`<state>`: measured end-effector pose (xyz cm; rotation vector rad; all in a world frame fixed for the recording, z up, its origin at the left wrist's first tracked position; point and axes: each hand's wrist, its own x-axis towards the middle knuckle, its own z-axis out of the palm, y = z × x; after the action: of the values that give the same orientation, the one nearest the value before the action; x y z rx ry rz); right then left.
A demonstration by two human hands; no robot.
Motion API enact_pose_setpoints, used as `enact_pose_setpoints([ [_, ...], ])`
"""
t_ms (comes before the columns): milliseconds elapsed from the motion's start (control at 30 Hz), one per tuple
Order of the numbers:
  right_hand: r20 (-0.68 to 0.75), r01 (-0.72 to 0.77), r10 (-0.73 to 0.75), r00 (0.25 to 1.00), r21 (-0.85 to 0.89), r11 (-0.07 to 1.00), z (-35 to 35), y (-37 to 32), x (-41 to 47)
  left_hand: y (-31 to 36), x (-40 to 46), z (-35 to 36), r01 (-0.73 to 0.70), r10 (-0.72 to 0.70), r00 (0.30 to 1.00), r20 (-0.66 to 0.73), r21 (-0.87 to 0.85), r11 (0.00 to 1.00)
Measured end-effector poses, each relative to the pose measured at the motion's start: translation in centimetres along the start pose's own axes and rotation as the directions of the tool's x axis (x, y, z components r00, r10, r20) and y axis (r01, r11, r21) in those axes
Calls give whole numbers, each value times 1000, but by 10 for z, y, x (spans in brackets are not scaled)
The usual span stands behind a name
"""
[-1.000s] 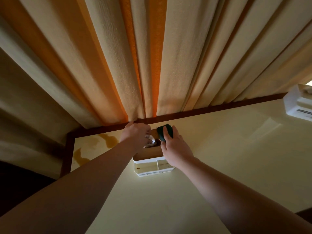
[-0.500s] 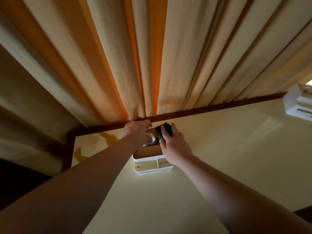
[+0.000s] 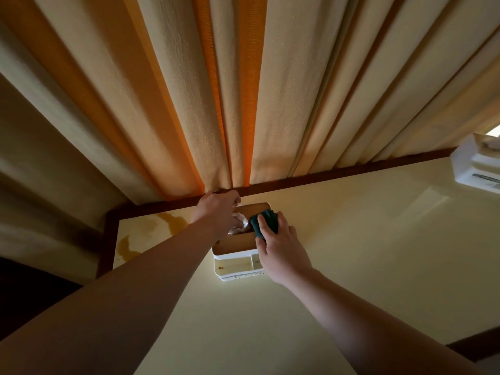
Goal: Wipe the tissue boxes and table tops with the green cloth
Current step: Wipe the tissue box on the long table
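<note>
Cream and orange curtains [image 3: 216,90] hang behind a pale yellow table [image 3: 351,239] with a dark brown rim. Brownish stains [image 3: 151,231] mark the table's far left corner, so by my reading the table top has not been wiped there yet. A second white box [image 3: 476,166] stands at the right edge, well apart from the hands and apparently still to do.

The tissue box [image 3: 238,255], white with a wooden lid, sits near the curtain, a tissue [image 3: 240,220] poking from its slot. The left hand [image 3: 216,209] rests on the box's far left side, fingers curled over its edge, steadying it. The right hand [image 3: 281,247] presses the cloth [image 3: 266,221] flat on the lid, fingers fairly straight over it.

I judge the job early: the first box's lid is under way, with its sides, the other box and the table remaining.
</note>
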<state>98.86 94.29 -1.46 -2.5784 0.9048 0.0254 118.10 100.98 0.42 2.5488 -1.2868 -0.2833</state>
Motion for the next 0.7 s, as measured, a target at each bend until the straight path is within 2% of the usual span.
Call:
enact_pose_setpoints([
  [233, 32, 4, -5, 999, 19, 1000, -9, 7, 45, -1, 0, 2, -9, 10, 1000, -26, 9, 1000],
  [467, -36, -24, 27, 999, 82, 996, 11, 6, -9, 0, 1, 3, 11, -11, 1000, -6, -4, 1000],
  [700, 13, -4, 5, 1000, -12, 1000, -2, 0, 9, -5, 5, 7, -3, 3, 1000, -11, -1, 1000],
])
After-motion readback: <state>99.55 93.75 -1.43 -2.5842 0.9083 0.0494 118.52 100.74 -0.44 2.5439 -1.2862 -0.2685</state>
